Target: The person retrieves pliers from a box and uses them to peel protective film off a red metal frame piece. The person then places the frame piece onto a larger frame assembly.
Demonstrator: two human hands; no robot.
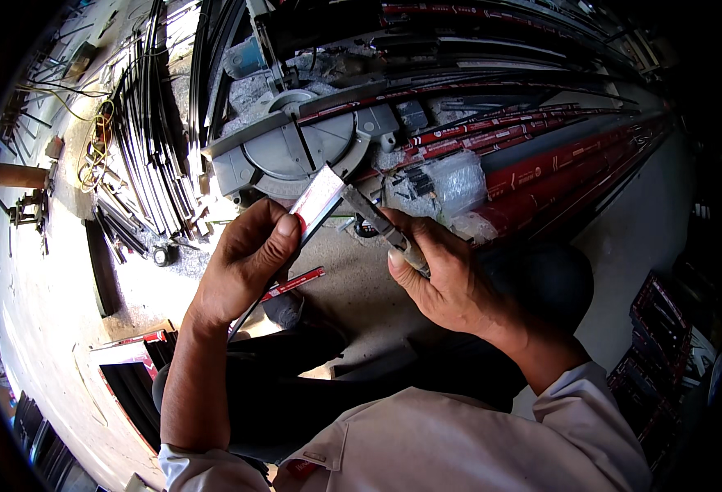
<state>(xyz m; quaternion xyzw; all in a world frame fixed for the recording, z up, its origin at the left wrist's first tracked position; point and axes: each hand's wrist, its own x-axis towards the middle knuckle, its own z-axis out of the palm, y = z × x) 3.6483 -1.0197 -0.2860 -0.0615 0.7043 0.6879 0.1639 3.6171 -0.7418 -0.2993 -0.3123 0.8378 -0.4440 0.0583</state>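
My left hand [246,262] is closed around a slim profile strip [321,197], its upper face bright and shiny with a red mark near my thumb. The strip slants up and away from me, and its lower part runs down behind my wrist. In my closed right hand [447,283] is a worn, flat grey hand tool [369,211]; I cannot tell whether it is a file or a knife. Its tip lies close to the strip's far end, and whether the two touch is unclear. Below the strip, another red-faced piece [295,283] shows beside my left wrist.
Just beyond my hands stands a mitre saw [303,148] with a grey round table. Dark profiles [152,123] lie in a bundle at the left. Red-wrapped profiles [541,176] stretch away at the right, next to a clear plastic-wrapped bundle [457,180]. Framed pieces [135,385] rest at lower left.
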